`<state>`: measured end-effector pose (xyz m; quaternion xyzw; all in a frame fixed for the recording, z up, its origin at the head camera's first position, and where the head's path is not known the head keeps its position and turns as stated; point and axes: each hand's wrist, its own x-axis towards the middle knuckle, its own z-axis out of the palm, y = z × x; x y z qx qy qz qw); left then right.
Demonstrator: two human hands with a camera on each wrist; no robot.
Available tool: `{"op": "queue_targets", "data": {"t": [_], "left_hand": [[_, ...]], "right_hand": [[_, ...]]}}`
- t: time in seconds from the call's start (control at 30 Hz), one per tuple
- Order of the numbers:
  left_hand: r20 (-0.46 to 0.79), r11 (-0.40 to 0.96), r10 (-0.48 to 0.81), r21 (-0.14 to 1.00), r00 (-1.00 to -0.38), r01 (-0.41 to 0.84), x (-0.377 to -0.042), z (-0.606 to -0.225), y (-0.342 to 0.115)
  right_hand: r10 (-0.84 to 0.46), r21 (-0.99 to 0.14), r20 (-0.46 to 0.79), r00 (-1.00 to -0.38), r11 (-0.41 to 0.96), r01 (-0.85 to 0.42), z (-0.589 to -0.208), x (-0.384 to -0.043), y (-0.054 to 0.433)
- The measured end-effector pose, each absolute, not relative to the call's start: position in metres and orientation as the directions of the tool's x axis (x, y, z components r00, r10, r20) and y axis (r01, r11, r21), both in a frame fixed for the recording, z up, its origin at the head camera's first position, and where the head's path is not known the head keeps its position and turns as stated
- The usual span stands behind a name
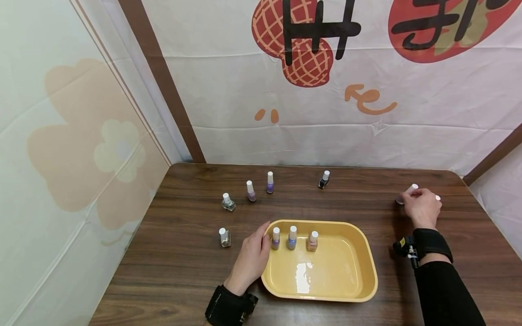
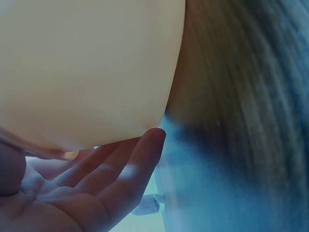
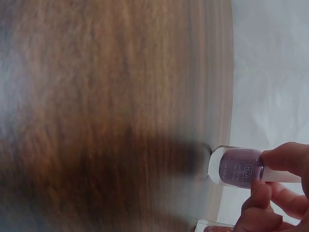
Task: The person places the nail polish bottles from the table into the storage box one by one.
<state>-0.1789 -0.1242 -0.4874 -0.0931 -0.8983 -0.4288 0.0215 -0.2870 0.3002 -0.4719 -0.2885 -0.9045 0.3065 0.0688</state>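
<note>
Far right of the head view: got right hand [image 1: 423, 208] pinching a purple polish bottle [image 1: 410, 191], with another white cap [image 1: 438, 198] poking out beside the hand. Lower centre: got left hand [image 1: 249, 260] clamped on the left rim of a yellow tray [image 1: 334, 276]. Counting three white-capped bottles [image 1: 292, 242] standing in the tray's upper left. Also seeing two clear-glass bottles [image 1: 229, 205] on the brown table [image 1: 171, 271] left of the tray, two purple-toned bottles [image 1: 270, 186] farther up, a black bottle [image 1: 324, 182] at centre right. Left wrist view: seeing fingers against the tray's outer wall at lower left, thumb cut off by the left edge. Right wrist view: at lower right, seeing thumb and fingertips together on the held bottle's cap end; can't tell whether base touches table. Also catching a red bottle [image 3: 218, 229], cropped at the bottom edge.
</note>
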Motion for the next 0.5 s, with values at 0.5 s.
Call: {"op": "queue_targets", "data": {"t": [0.5], "left_hand": [[0.143,0.615,0.142,0.762,-0.979,0.201,-0.1783,-0.4878,-0.1239]], "right_hand": [[0.547,-0.619,0.035,-0.836,0.668,0.412,-0.4747,-0.2864,0.2955]]}}
